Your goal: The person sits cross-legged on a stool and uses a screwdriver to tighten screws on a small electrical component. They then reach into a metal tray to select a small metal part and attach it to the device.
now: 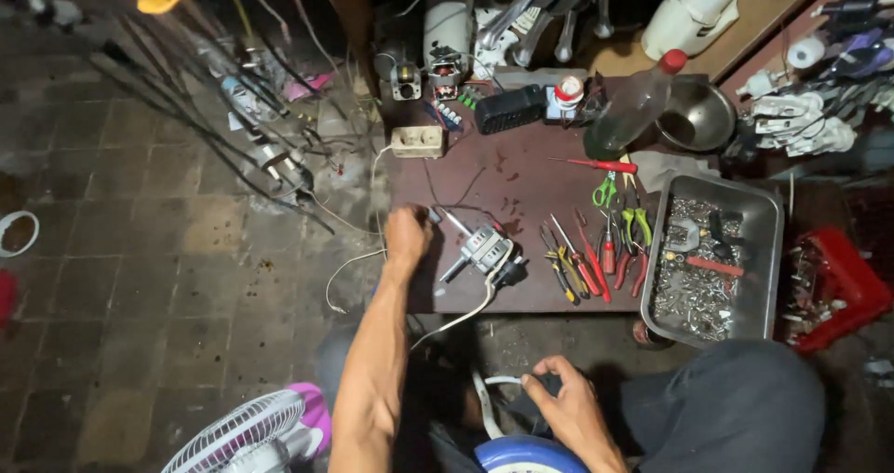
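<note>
left hand (408, 234) pinching motor (484, 250) shaft near board edge; right hand (568, 406) gripping white cable (498, 381).

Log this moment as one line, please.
left hand: on motor shaft | right hand: holding white cable | tools beside

- We see a dark maroon board (521, 180) as the work surface, stained.
- Silver-grey small motor (484, 250), white cord (466, 317) off it.
- Pliers and screwdrivers (596, 250): red, yellow, green handles.
- Grey metal tray (765, 214), silvery screws inside.
- Red plastic crate (843, 282).
- Clear bottle (638, 108), red cap.
- Beige power strip (416, 141).
- White fan grille (237, 436), pink trim.
- Brown tiled floor (140, 250).
</note>
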